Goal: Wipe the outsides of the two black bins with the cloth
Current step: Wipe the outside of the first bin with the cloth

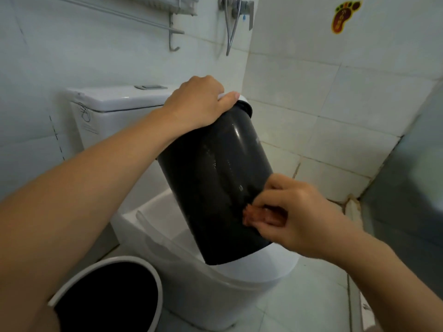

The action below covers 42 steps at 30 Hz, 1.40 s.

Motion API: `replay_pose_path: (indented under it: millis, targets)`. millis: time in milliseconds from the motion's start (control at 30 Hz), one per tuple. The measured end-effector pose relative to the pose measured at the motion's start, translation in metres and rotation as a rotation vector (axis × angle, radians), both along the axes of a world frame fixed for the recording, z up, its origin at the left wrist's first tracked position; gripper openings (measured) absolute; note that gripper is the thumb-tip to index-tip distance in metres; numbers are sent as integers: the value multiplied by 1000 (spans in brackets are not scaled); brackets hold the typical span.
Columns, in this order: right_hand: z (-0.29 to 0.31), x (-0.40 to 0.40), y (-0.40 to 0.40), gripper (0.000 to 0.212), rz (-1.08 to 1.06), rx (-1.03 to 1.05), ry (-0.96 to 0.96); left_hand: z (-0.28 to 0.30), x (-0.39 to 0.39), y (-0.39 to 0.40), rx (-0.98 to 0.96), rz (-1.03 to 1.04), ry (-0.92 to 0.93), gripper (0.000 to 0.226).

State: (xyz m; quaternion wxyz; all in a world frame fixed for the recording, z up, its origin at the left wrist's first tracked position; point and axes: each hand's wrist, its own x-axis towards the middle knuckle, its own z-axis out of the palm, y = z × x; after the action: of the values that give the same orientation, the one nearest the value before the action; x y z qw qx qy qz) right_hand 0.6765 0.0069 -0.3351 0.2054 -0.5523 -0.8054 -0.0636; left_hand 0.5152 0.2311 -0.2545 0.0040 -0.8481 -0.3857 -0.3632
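1. Head view, the grip: the left hand curls over the white rim of the black bin, thumb on the rim edge. It holds the bin tilted, with its base resting on the closed toilet lid. The right hand pinches a small reddish-brown cloth against the bin's lower side wall.

2. Head view, slipping: the bin stands on the edge of its base on a smooth lid. A hard sideways wipe could likely skid the base off the lid, since one hand at the rim is all that steadies it.

3. Head view, wetness: the bin wall shows droplets and gloss. A damp rim could loosen the left hand's hold.

4. Head view, coverage: the cloth is bunched small, and the far side of the bin is hidden. Patches may be missed unless the bin is turned.

5. Head view, the other one: the second bin, white-rimmed, stands on the floor just beside the toilet at lower left. A falling bin could strike it.
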Motion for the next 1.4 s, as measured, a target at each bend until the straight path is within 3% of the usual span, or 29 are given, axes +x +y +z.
replay_pose_path:
  millis: [133,300,500,700,800,933,1000,1167,1267,1400]
  targets:
    - [4,19,-8,23,-83,-80,59,-2,-1,3,-15,12,-28,59]
    - [9,3,12,24,-163,311,254,-5,-1,3,9,35,-35,60]
    - [-36,-11,19,22,13,362,68,-6,-4,4,-3,51,-34,60]
    - [-41,46,26,25,-438,359,488,-6,-7,5,4,32,-39,62]
    - [-43,32,14,22,-257,473,502,-6,-5,6,23,32,-38,63]
    - [-63,6,5,22,54,395,288,-8,-4,9,56,37,-36,63]
    - [-63,13,10,22,-3,405,273,-8,-5,10,56,23,-44,63]
    - [-43,48,23,25,-378,336,472,-10,-10,12,47,-49,-61,67]
    - [-36,38,20,23,-279,423,514,-12,-10,10,88,-61,-79,69]
    - [-41,8,19,22,15,442,316,-11,-8,6,95,-109,-101,66]
